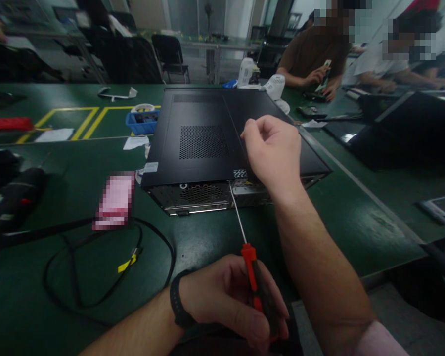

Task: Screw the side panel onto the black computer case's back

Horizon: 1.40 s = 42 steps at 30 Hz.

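A black computer case (203,111) lies on its side on the green table, its back panel facing me. My left hand (230,296), with a dark band at the wrist, is closed around the red and black handle of a screwdriver (254,277). The screwdriver's thin shaft points away from me, its tip at the upper edge of the case's back panel. Over the right part of the case's top, my right hand (272,148) is closed with curled fingers. Whatever those fingers may hold is hidden.
Left of the case are a blue bin (143,123), a blurred-out pink item (114,200) and a looped black cable (172,254). White bottles (245,71) stand behind it. A co-worker (313,54) handles a part at the back right. A phone-like device (443,208) lies far right.
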### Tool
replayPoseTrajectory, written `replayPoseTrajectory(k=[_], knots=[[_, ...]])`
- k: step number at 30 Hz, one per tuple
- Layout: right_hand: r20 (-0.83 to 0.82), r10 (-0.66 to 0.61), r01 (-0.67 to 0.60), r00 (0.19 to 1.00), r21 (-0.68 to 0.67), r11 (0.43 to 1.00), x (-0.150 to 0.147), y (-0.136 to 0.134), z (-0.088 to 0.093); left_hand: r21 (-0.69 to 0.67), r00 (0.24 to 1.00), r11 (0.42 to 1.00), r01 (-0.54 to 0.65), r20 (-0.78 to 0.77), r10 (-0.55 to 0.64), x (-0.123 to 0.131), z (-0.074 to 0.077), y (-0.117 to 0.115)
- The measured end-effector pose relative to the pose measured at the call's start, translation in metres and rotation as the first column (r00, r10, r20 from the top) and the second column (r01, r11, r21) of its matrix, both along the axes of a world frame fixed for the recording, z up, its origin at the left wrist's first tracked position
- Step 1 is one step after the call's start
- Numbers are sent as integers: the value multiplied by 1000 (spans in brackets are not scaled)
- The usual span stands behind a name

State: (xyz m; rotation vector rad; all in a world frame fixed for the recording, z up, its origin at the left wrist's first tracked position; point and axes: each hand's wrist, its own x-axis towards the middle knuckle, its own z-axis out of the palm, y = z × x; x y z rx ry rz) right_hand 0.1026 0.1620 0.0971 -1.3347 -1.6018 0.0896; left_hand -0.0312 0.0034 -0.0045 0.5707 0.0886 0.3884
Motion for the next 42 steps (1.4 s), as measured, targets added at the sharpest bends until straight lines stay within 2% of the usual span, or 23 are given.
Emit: replayPoseTrajectory(k=[4,8,12,16,23,28,31,37,42], knots=[[1,23,-23,1000,14,1000,1,1,-2,20,996,996,-84,-1,84,5,-3,-1],[3,19,-19,1000,11,1000,1,0,-1,18,999,999,-29,18,28,6,-4,0],[-5,20,-20,1000,-15,1000,1,-1,0,-41,998,999,-4,60,6,4,-1,0],[-18,35,-35,999,-1,999,1,0,-1,-38,999,999,12,44,-11,2,0,0],[-15,11,-11,1000,-12,1000,0,0,0,65,994,993,-98,-36,101,3,-7,0],[0,6,-6,1000,-8,1000,0,0,0,-24,1000,1000,-5,22,6,2,-2,0],[14,12,-12,1000,25,1000,1,1,-1,-32,1000,999,27,8,-27,1,2,0],[24,-20,19,1000,29,999,0,1,-1,45,998,998,-51,26,50,5,-4,2],[20,-27,27,999,25,999,0,0,0,45,999,999,-3,33,2,5,-5,3]])
